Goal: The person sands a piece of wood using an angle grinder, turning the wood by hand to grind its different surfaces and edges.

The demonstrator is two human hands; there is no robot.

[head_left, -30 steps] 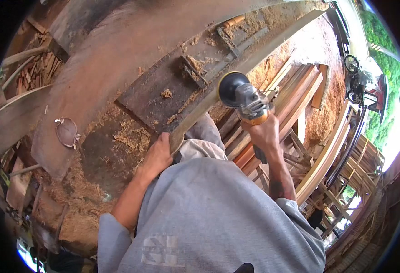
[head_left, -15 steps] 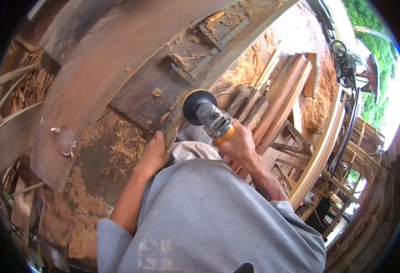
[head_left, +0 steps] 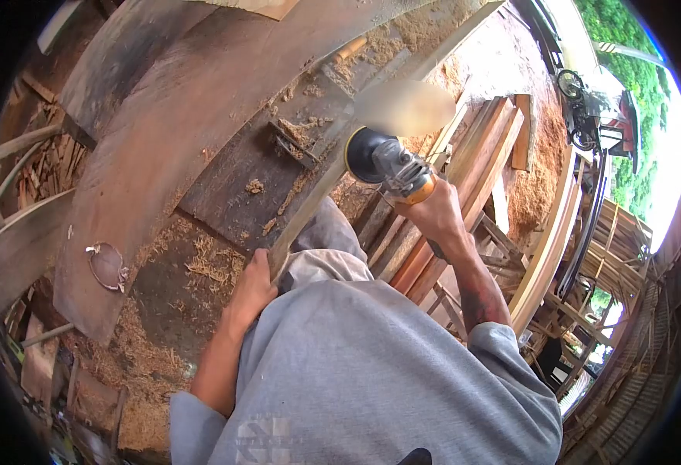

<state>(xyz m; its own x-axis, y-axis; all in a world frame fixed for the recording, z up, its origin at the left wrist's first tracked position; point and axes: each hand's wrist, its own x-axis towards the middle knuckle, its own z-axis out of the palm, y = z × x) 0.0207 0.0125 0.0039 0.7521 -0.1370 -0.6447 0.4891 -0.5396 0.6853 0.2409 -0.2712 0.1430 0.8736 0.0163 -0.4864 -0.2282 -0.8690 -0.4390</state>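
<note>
My right hand is wrapped round the orange-and-grey body of an angle grinder. Its round black backing pad with a yellow rim sits against or just over a long narrow wooden plank; exact contact is hard to tell. The plank runs from my lap away to the upper right. At its near end my left hand is closed around the wood, the fingertips partly hidden. A blurred patch covers part of the view just beyond the pad.
A dark board strewn with shavings lies left of the plank, beside a wide curved wooden slab. Stacked timber beams lie on the right. Sawdust covers the ground there. A parked motorcycle stands farther off.
The grinder and my right hand have moved up and to the right, farther along the plank. My left hand stays at the near end, slightly lower in view.
</note>
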